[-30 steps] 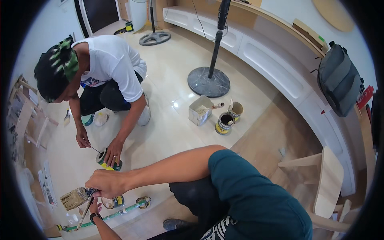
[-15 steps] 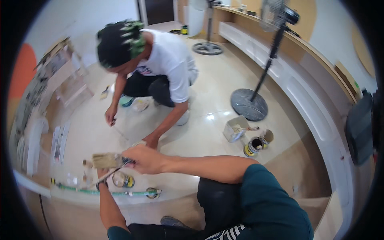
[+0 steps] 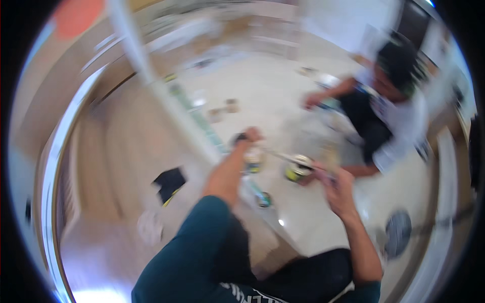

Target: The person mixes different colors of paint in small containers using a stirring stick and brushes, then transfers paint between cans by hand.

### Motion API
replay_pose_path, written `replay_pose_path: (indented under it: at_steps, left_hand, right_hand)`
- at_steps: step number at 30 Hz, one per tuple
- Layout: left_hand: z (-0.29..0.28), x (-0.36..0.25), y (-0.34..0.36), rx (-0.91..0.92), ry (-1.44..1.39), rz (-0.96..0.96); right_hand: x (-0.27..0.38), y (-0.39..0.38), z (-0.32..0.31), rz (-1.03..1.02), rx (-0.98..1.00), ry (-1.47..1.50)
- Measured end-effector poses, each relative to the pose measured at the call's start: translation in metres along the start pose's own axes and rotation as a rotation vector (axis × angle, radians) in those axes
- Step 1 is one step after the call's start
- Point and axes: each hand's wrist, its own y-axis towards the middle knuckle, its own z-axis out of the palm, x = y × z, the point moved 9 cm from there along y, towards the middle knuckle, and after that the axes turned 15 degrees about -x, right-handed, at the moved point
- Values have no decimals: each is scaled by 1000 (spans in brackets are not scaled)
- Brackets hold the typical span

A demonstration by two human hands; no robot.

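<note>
Motion blurs both hands. My left hand, dark band at the wrist, is closed at one end of a thin stick that slants across to my right hand. That hand is closed around a paintbrush handle; smear hides the brush's details. Between my hands, by the stick, is a yellow-labelled paint can. A co-worker's hand is beside it. Under my left hand stands another labelled can. A small round can sits nearer me, at the end of a green strip.
A co-worker crouches at the right, one hand over the floor. Two small brown containers stand beyond the green strip. On the left floor lie a black cloth and a pale crumpled item. A round fan base stands at right.
My view has swung left, so the co-worker now appears at the right. My hands, close together before, are farther apart. The brush bristles, plain before, are no longer distinct.
</note>
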Motion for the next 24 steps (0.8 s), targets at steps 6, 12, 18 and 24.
replay_pose_path:
  at_steps: [6, 12, 18, 24]
  left_hand:
    - [20, -85, 128, 106, -580, -1145]
    - [-41, -98, 135, 16, -674, -1444]
    - [-48, -115, 145, 260, -659, -1319]
    - [-75, -130, 189, 387, -1865, -1066]
  right_hand:
    - [-85, -20, -25, 155, 142, 44]
    - [-105, 0, -11, 245, 104, -72]
    - [-128, 13, -1, 266, -26, -49]
    - [-144, 27, 13, 380, -89, -64]
